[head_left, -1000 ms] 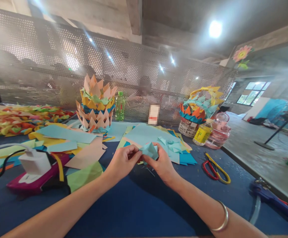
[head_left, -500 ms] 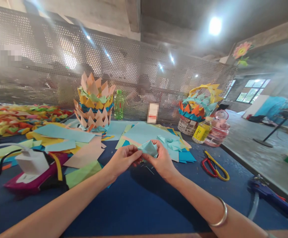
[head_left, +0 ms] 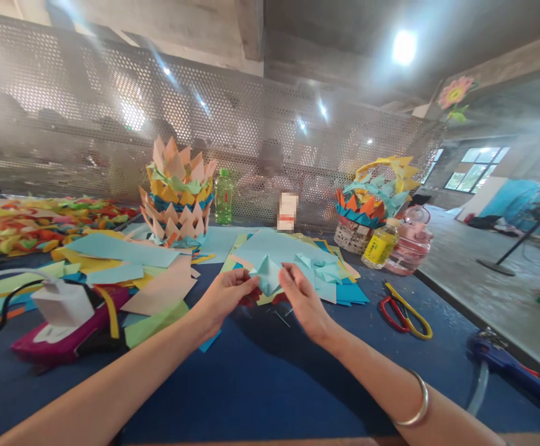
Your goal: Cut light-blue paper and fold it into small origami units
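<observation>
Between my two hands, above the dark blue table (head_left: 260, 390), is a folded piece of light blue paper (head_left: 268, 275) with a raised point in its middle. My left hand (head_left: 232, 294) pinches its left edge between thumb and fingers. On the opposite edge, my right hand (head_left: 300, 296) is closed with thumb and fingertips on the paper. Just behind lie several finished-looking light blue folded pieces (head_left: 318, 269), resting on a stack of coloured sheets (head_left: 279, 244).
Scissors (head_left: 405, 311) with red and yellow handles lie to the right, beyond them a blue glue gun (head_left: 506, 362). A purple power strip (head_left: 65, 337) with a white plug is at left. Paper baskets (head_left: 177, 198), bottles (head_left: 379, 244) and loose paper sheets stand or lie farther back.
The light blue paper has been turned and opened out, so its peak now points up. My hands have moved slightly apart, the left fingers shifting to its left edge.
</observation>
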The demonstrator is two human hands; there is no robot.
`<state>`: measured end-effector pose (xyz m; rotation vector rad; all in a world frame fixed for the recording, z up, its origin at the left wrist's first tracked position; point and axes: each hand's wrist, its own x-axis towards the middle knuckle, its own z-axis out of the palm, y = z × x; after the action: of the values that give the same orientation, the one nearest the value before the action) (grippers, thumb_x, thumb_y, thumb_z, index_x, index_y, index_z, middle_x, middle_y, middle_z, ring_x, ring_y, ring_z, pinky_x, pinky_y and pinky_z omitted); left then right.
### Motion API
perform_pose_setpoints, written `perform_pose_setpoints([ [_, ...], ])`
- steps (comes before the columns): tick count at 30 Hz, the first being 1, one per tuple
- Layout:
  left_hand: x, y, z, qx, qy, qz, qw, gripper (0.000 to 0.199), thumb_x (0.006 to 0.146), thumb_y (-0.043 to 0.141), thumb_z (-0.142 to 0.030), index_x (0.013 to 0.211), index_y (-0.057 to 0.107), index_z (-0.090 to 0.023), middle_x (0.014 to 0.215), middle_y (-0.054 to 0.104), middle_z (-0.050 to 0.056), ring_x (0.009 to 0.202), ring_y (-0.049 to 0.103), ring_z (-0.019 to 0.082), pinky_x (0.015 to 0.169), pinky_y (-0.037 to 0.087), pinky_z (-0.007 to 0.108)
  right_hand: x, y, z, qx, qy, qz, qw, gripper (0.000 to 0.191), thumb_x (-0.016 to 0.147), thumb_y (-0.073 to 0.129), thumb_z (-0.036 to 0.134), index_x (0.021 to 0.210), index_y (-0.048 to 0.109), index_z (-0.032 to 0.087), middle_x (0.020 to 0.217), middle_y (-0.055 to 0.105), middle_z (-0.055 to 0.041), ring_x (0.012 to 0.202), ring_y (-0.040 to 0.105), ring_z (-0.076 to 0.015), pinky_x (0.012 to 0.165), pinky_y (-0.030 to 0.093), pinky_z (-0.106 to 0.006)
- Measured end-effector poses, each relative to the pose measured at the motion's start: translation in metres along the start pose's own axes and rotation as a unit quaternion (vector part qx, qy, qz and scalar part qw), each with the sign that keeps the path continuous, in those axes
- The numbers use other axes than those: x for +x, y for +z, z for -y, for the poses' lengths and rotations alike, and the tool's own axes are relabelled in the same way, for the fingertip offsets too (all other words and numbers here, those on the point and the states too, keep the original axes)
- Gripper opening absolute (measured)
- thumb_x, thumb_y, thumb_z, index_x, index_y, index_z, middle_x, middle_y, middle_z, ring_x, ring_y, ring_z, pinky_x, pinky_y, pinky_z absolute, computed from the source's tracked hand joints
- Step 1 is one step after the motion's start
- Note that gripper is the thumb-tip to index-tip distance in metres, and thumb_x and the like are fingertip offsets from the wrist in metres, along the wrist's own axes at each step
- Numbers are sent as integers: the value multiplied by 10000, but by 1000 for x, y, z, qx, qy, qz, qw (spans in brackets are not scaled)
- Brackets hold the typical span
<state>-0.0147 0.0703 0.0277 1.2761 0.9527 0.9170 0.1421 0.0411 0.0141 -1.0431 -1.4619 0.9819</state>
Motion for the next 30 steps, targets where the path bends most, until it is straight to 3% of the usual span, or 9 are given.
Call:
perform_pose_setpoints([
  [2,1,-3,0,-24,-8,-18,1000,279,630,677,-394,668,574,-138,637,599,18,607,543,120,584,399,236,0,0,-1,32,10,-12,999,330,879,318,465,951,490,193,848,540,-42,795,553,-152,631,497,-251],
  [7,3,-7,3,-63,-24,-35,997,269,627,691,-375,680,572,-140,620,577,-3,595,524,101,570,389,219,1,3,-4,43,35,3,998,243,820,477,409,935,508,197,817,523,-29,795,553,-153,593,490,-236],
  [11,4,-7,4,-73,10,-45,996,246,629,692,-355,653,569,-144,609,559,-20,583,515,91,557,380,211,1,3,-4,61,29,19,998,265,842,416,435,865,508,187,817,526,-32,784,559,-147,588,490,-239],
  [15,4,-8,3,-98,21,-43,994,232,619,704,-320,718,593,-143,677,602,-2,619,548,101,581,399,218,-1,4,-5,40,18,29,999,187,765,520,289,924,483,196,834,542,-22,789,558,-144,607,487,-243],
  [18,4,-7,1,-126,40,-44,990,228,600,723,-281,733,596,-147,683,611,-6,632,565,109,609,417,224,-1,6,-6,24,0,43,999,314,683,578,189,966,442,205,864,567,-19,800,558,-147,599,484,-245],
  [21,4,-7,1,-136,35,-28,990,215,601,725,-267,720,600,-140,703,619,10,667,580,125,640,436,235,-1,7,-7,11,-3,39,999,295,721,587,251,975,448,195,860,583,-27,772,564,-142,585,482,-244],
  [25,3,-6,1,-122,7,1,993,199,599,728,-249,708,596,-148,717,600,2,706,575,129,660,456,243,1,4,-7,4,3,14,1000,234,792,523,404,789,489,173,722,555,-9,705,584,-138,546,475,-230],
  [30,-1,-1,-1,-12,-2,22,1000,216,607,719,-269,741,604,-143,712,588,7,616,534,99,535,413,200,5,0,-9,21,35,-19,999,291,782,525,457,728,418,192,637,530,22,574,599,-132,431,424,-203],
])
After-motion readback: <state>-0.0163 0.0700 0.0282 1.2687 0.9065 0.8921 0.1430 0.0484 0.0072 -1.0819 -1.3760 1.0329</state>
